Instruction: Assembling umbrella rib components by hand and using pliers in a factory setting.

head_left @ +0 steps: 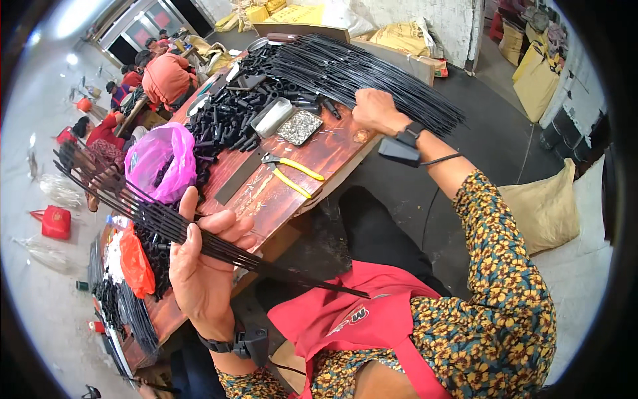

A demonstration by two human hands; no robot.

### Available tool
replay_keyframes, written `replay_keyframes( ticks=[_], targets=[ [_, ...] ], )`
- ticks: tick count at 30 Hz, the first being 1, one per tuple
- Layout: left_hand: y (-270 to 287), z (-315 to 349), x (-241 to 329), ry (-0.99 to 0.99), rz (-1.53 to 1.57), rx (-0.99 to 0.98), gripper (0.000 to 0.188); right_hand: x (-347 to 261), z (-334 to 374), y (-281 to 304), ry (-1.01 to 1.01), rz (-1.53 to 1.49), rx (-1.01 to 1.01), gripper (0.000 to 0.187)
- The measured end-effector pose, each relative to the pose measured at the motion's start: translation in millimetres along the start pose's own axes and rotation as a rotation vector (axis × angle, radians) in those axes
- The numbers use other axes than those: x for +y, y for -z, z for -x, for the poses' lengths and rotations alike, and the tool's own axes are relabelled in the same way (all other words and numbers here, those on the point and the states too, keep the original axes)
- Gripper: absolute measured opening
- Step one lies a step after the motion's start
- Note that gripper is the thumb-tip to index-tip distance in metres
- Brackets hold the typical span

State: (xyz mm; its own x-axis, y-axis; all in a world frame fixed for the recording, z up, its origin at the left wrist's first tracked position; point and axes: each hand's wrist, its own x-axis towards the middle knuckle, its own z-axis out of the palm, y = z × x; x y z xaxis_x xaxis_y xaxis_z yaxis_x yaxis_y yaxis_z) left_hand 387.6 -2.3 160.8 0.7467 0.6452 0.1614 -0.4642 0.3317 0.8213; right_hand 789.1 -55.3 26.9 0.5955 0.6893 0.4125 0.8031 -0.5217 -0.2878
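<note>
Floral shirt [482,332] is worn nearest the camera. Left of the yellow-handled pliers [300,167], thin black rods [154,219] are held in the loosely curled left hand [203,282]. Beyond the pliers, right hand [379,110] is bent; grip cannot be told. Rods judged light, springy, slippery; best pinched mid-length.

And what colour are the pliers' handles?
The pliers' handles are yellow, best seen in head view.

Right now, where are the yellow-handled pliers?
In the head view, the yellow-handled pliers lie just left of centre on the reddish table, below the two small trays.
</note>
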Motion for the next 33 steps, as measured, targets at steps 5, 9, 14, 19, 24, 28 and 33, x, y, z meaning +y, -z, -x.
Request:
replay_keyframes(
  ticks=[5,9,14,19,24,28,33],
  targets=[
    [10.4,-1.7,-1.5,0.028,0.014,-0.018,0.046,-1.2,-3.4,53.0,-0.353,-1.036,-0.26,0.02],
    [5.1,-6.0,-5.4,0.024,0.022,-0.024,0.044,-6.0,-0.7,63.4,-0.355,-1.569,-0.266,0.013],
    [-7.5,-9.3,-6.4,0.007,-0.001,0.001,0.042,-39.8,17.7,88.5,-0.206,-1.738,-0.234,0.014],
    [-13.7,-14.6,-11.6,0.037,-0.109,-0.001,0.043,-110.3,62.8,112.6,-0.122,-1.654,-0.279,0.016],
    [-32.0,-26.7,-18.8,0.063,-0.175,0.04,0.043,-159.5,123.4,120.0,0.034,-1.573,-0.395,0.015],
    [-32.6,-31.4,-14.6,0.051,-0.133,0.058,0.043,-174.8,149.9,117.0,0.128,-1.558,-0.453,0.011],
    [-16.8,-38.0,-11.0,0.008,-0.091,0.051,0.046,-167.6,159.5,99.0,0.365,-1.205,-0.197,0.022]
  ],
)
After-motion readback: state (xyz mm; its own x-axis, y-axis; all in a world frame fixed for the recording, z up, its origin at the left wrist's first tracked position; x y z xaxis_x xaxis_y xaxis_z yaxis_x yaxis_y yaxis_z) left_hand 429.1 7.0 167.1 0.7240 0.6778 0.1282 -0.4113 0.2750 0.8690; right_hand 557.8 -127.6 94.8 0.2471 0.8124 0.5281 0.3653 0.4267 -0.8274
